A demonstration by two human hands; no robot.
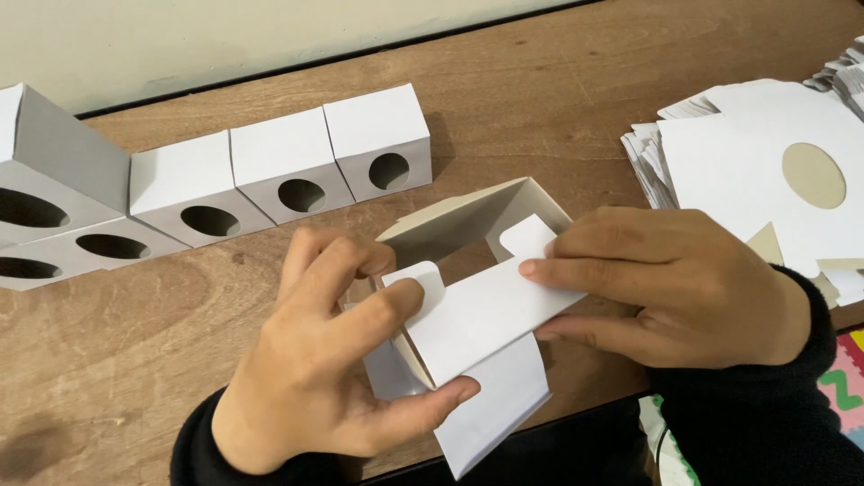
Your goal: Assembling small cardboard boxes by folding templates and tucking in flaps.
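Two hands hold one half-folded white carton [477, 297] just above the near edge of the table [558, 90]. Our left hand [333, 360] pinches the carton's near-left corner, thumb under a hanging flap, fingers curled onto a rounded tab. Our right hand [684, 288] presses the top panel at the carton's right side, fingers nearly flat and close together.

We judge the carton light, thin and easily creased; its panels flex under finger pressure, and the smooth face may slip. Grip is best taken at folded edges and corners, not mid-panel.

Beyond the carton, to its left, stands a row of finished boxes [288, 171] with round holes. To its right lies a stack of flat blanks [747, 162].

Both hands cover the carton's far-right and lower-left folds. We cannot tell whether its tabs are tucked. The leftmost boxes and the stack are cut off by the frame.
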